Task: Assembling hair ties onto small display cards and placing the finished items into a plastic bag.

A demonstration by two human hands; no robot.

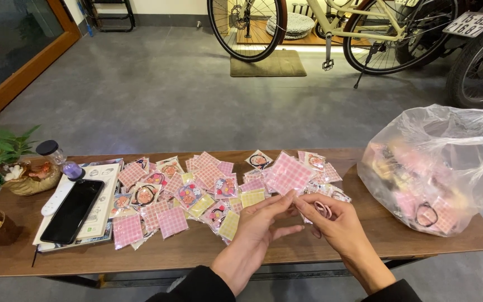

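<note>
A pink checked packet [289, 173] is pinched at its lower edge between the fingertips of the left hand [261, 221] and the right hand [331, 221], just above the wooden table [208, 246]. A pink hair tie [323, 209] is curled in the right palm, its fingers bent loosely round it. The step in hand appears to be the pairing of tie and packet; a steady hold is called for. More packets [197, 190] are spread behind, a clear plastic bag [437, 168] at right.
</note>
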